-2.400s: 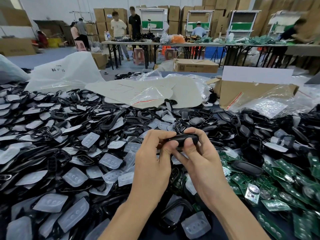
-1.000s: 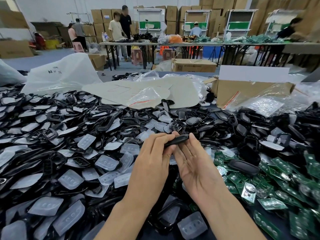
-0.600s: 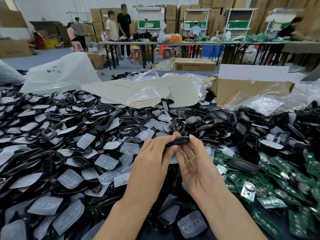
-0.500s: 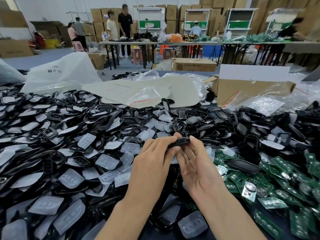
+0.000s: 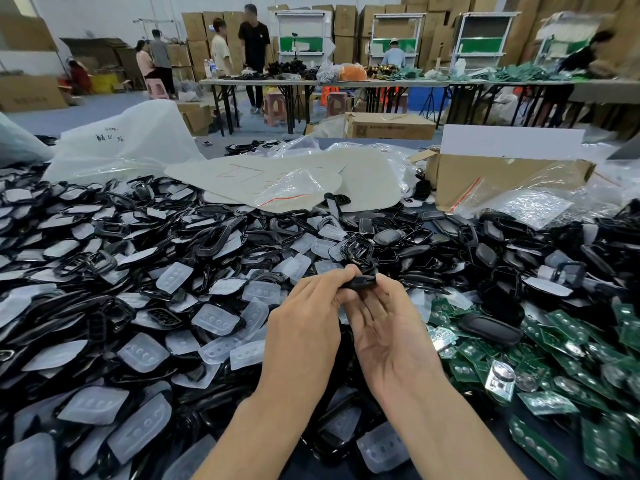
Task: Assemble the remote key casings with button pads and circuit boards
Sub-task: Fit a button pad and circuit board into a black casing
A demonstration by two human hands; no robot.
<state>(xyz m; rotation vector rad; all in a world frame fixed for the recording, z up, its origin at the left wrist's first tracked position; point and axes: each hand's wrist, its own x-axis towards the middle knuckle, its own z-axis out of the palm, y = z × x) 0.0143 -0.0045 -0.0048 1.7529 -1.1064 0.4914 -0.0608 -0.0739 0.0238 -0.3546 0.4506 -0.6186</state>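
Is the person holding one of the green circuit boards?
No, the left hand pinches a small black plastic key casing that the right hand touches; the green circuit boards lie piled to the right.

The casing (image 5: 358, 282) is smooth black plastic with a dull sheen, and the loose shells (image 5: 214, 240) heaped around it are the same plastic, many glossier. The pads (image 5: 216, 320) look like soft, frosted, translucent rubber, matt on top. The boards (image 5: 547, 405) are green and semi-gloss with shiny metal discs, the bags (image 5: 294, 188) clear crinkled film, the box (image 5: 450, 174) matt brown cardboard.
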